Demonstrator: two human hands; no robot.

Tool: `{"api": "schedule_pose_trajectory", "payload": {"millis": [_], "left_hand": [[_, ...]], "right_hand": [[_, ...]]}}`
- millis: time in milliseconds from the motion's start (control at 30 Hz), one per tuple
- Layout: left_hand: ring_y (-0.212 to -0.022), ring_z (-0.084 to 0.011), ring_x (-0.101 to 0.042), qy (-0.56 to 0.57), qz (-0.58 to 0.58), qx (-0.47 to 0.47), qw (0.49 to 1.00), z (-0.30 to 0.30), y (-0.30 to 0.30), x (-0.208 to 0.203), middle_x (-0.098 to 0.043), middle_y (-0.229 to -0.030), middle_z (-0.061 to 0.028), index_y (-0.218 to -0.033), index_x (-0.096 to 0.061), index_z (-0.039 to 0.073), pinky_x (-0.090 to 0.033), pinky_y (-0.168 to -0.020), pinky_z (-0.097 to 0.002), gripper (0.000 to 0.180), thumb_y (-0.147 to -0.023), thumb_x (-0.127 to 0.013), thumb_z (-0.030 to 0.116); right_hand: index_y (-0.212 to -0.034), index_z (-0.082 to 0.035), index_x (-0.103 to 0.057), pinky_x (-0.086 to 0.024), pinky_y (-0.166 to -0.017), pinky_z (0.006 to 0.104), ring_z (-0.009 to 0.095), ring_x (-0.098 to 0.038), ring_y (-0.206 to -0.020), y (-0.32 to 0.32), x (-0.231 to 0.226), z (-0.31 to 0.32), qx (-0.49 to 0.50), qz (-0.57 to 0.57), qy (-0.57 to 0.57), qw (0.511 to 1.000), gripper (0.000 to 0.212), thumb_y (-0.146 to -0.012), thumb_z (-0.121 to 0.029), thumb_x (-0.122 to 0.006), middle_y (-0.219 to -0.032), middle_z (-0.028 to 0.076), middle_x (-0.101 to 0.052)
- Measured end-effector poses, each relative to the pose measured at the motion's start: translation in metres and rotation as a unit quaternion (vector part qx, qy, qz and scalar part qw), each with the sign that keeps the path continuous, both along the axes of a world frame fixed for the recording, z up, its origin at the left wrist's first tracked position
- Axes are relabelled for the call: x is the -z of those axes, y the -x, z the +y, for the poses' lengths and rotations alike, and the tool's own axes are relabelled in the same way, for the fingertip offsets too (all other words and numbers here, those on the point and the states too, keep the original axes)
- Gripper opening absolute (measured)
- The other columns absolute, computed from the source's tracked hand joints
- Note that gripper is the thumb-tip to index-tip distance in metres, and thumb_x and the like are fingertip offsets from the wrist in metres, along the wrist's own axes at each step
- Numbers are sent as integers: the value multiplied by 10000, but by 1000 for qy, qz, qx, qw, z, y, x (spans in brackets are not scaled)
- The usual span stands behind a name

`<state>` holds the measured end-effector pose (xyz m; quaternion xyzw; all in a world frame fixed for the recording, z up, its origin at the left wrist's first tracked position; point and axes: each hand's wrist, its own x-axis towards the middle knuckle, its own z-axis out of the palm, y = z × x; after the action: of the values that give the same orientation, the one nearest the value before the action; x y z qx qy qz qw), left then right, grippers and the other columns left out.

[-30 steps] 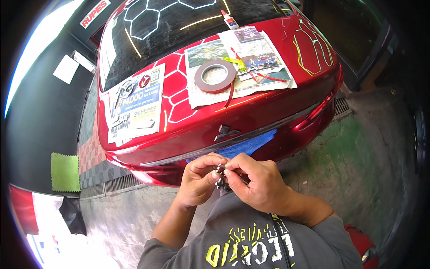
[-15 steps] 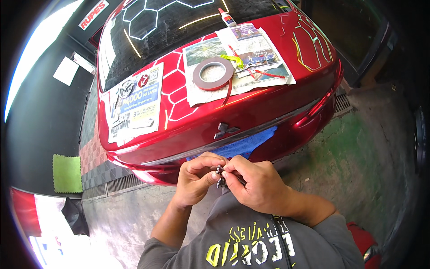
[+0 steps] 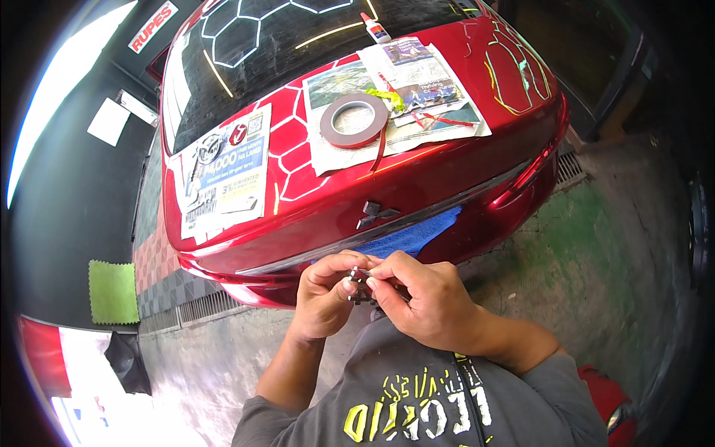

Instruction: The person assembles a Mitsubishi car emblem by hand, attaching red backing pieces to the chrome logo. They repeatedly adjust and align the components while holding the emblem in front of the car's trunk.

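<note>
In front of my chest, above the car's rear bumper, both hands meet at a small dark, shiny piece (image 3: 360,286) with an uneven outline. My left hand (image 3: 322,296) grips it from the left between thumb and fingers. From the right, my right hand (image 3: 424,302) has its thumb and forefinger pinched together at the piece's upper edge. What those right fingertips hold is too small to make out. Beyond the hands, a roll of grey tape with a red edge (image 3: 377,135) lies on newspaper (image 3: 335,162) on the red trunk lid (image 3: 313,216), a red strip trailing off it.
Torn red strips (image 3: 450,121) and a crumpled yellow-green scrap (image 3: 387,97) lie by the roll. A white glue bottle (image 3: 377,31) rests behind. Another printed sheet (image 3: 238,200) on the left carries small metallic parts (image 3: 208,149). A blue cloth (image 3: 410,236) hangs below the emblem (image 3: 375,214).
The dark piece has tilted and shifted slightly left, showing more of its face. My right fingers have moved slightly left and up with it; both hands remain at the piece.
</note>
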<state>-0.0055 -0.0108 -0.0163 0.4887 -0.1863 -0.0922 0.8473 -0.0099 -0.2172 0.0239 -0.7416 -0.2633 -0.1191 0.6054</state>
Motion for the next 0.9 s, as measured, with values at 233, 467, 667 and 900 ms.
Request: {"api": "schedule_pose_trajectory", "payload": {"millis": [233,467,667,900], "left_hand": [[-1260,-309,-633,-7,-7,-3,1000,-1,0,2,-687,-1254,-157,-1267,-701,28,-503,-1088,-466,277,-1002,-729,103],[-1262,-312,-631,-15,-20,-4,1000,-1,0,3,-685,-1251,-153,-1272,-700,28,-501,-1089,-466,286,-999,-733,106],[-1254,-315,-637,-17,-24,-11,999,-4,-1,0,-689,-1232,-154,-1253,-693,20,-497,-1095,-470,277,-996,-740,110],[-1229,-300,-643,-26,-5,-18,999,-6,2,-3,-683,-1236,-152,-1238,-700,12,-499,-1084,-460,266,-992,-743,103]], "right_hand": [[-998,-51,-601,-557,-557,422,349,-725,-666,0,0,1,1,-23,27,999,129,-941,-38,-716,-740,146,-691],[-1006,-47,-604,-558,-565,422,340,-731,-672,0,0,1,4,-33,14,999,130,-939,-32,-715,-746,149,-693],[-1022,-43,-608,-563,-574,422,334,-735,-680,1,0,-1,5,-47,22,999,140,-936,-31,-718,-752,144,-702],[-1019,-44,-606,-563,-567,426,341,-733,-677,0,3,-1,13,-45,31,998,145,-934,-36,-722,-753,153,-701]]}}
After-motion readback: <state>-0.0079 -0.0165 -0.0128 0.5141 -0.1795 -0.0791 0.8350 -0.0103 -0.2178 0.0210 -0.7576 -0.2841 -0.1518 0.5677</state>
